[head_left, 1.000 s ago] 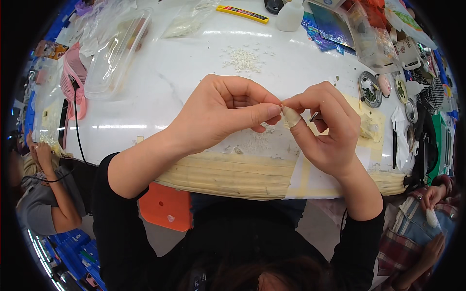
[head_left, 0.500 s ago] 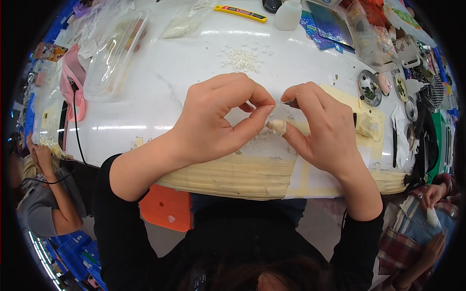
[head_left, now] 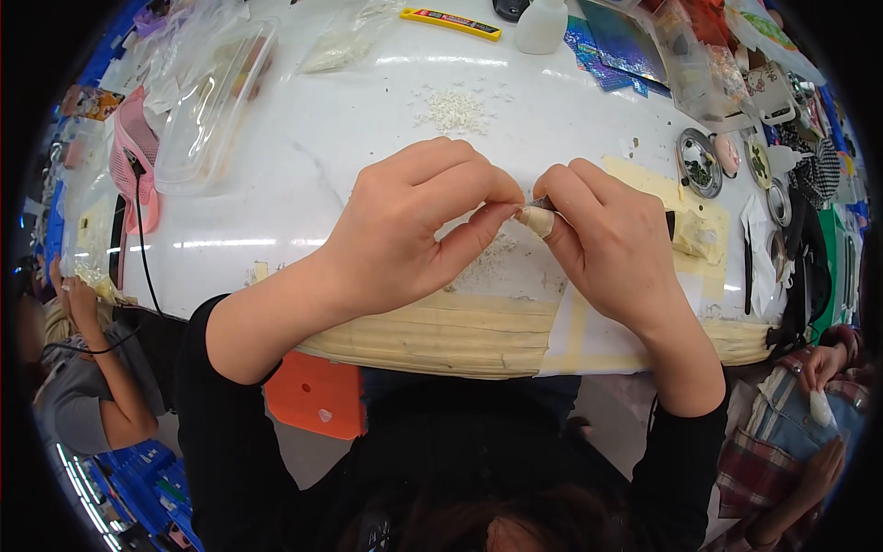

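My left hand (head_left: 418,216) is closed in a pinch over the table, thumb against forefinger. What sits between those fingertips is too small to make out. Facing it, my right hand (head_left: 612,244) grips a small dark metal blade (head_left: 542,203) between forefinger and thumb. A cream tape wrap (head_left: 537,221) covers that thumb's tip, which meets the left fingertips. Beyond the hands lies a pile of tiny white pieces (head_left: 455,110). More small white bits (head_left: 486,264) are scattered beneath the fingers, partly hidden by my left hand.
A yellow cutter (head_left: 451,23) and a white squeeze bottle (head_left: 543,26) lie at the far side. Round tins (head_left: 699,164) and a yellowish taped sheet (head_left: 708,262) are on the right. At left are a clear plastic lid (head_left: 216,110) and a pink mesh item (head_left: 135,156). People sit at both sides.
My right thumb has risen toward its forefinger, and the right fingers have come in to meet the left fingertips. The left hand keeps its pinch almost in place.
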`<action>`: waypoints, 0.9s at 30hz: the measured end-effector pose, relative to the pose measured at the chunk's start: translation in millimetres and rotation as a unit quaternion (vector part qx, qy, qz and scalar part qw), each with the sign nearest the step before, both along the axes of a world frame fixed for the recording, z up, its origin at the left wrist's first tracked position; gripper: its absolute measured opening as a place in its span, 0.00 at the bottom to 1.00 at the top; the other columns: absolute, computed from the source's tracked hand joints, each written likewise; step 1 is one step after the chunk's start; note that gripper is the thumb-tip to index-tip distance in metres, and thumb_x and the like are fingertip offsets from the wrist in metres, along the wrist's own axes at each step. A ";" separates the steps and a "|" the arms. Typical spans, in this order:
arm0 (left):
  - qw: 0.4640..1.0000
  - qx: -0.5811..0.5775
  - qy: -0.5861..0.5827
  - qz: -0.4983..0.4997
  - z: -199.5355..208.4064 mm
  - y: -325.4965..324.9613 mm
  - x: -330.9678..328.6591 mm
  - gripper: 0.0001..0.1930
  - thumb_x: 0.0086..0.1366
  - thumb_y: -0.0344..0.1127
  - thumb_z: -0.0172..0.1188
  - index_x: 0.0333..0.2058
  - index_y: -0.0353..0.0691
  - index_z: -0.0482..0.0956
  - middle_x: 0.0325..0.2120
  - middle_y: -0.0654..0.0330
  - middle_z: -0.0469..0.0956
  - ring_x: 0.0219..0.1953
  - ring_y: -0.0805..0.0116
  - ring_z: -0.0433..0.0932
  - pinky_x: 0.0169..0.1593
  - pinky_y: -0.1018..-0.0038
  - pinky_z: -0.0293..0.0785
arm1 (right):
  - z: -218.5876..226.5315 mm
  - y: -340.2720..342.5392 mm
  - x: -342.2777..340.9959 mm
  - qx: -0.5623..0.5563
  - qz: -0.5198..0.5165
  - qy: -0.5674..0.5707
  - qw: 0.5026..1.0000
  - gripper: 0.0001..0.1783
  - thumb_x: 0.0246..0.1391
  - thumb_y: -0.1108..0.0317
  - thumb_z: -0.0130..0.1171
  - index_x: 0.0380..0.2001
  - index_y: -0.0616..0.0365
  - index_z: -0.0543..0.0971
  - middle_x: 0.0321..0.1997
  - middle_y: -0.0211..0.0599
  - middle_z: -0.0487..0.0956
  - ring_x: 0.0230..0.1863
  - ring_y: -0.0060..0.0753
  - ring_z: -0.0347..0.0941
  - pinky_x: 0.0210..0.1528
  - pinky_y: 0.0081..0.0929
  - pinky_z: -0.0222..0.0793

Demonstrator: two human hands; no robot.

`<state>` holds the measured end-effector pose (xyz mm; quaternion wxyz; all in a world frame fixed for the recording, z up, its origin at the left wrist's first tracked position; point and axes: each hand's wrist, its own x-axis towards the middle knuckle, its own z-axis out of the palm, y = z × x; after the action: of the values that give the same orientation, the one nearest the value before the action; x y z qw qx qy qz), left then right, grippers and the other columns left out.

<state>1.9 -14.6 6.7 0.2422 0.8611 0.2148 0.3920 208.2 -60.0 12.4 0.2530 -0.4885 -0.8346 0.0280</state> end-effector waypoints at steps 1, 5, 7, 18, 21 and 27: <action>1.000 0.007 0.001 0.001 -0.4 0.2 0.2 0.08 0.54 0.18 0.64 0.32 0.36 0.80 0.26 0.59 0.78 0.27 0.66 0.77 0.30 0.75 0.71 | -0.2 0.0 0.2 -0.002 -0.001 0.005 1.000 0.09 0.49 0.68 0.63 0.29 0.54 0.71 0.23 0.32 0.70 0.24 0.37 0.73 0.21 0.33 0.66; 0.999 0.045 0.012 0.006 -0.5 1.5 0.2 0.09 0.53 0.17 0.65 0.33 0.35 0.80 0.25 0.59 0.78 0.26 0.67 0.76 0.29 0.75 0.71 | -1.3 0.0 1.0 -0.008 -0.005 0.010 1.000 0.10 0.52 0.65 0.63 0.29 0.53 0.71 0.23 0.32 0.70 0.24 0.38 0.72 0.21 0.33 0.66; 0.998 0.064 0.015 0.010 -0.5 1.5 0.3 0.10 0.52 0.17 0.65 0.33 0.35 0.80 0.25 0.59 0.77 0.26 0.66 0.75 0.28 0.75 0.70 | -2.5 0.2 1.1 -0.008 -0.005 0.013 1.000 0.10 0.53 0.64 0.63 0.29 0.53 0.71 0.23 0.31 0.70 0.24 0.38 0.72 0.21 0.33 0.66; 0.987 0.155 0.028 0.029 -3.6 2.0 1.1 0.12 0.47 0.18 0.67 0.32 0.35 0.80 0.25 0.59 0.76 0.26 0.64 0.75 0.25 0.73 0.69 | -1.8 -0.2 0.1 -0.019 -0.008 0.005 1.000 0.09 0.52 0.66 0.62 0.29 0.53 0.72 0.23 0.31 0.70 0.23 0.37 0.72 0.20 0.33 0.65; 0.986 0.159 0.042 0.030 -3.6 1.8 0.9 0.13 0.45 0.19 0.67 0.33 0.36 0.79 0.25 0.60 0.76 0.26 0.64 0.75 0.25 0.73 0.70 | -0.7 -0.6 0.5 -0.027 -0.011 -0.004 1.000 0.08 0.52 0.66 0.62 0.29 0.54 0.72 0.23 0.31 0.70 0.23 0.37 0.72 0.20 0.33 0.65; 0.983 0.179 0.042 0.024 -5.9 3.1 -0.1 0.15 0.44 0.19 0.66 0.33 0.36 0.79 0.25 0.60 0.76 0.26 0.64 0.75 0.26 0.73 0.70 | 0.4 -0.5 1.0 -0.028 -0.005 -0.017 0.999 0.07 0.51 0.68 0.62 0.28 0.53 0.73 0.22 0.31 0.70 0.23 0.38 0.72 0.20 0.34 0.65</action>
<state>1.8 -11.5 0.8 0.0657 0.9009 0.1723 0.3929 209.2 -60.5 12.7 0.2252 -0.4997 -0.8354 0.0416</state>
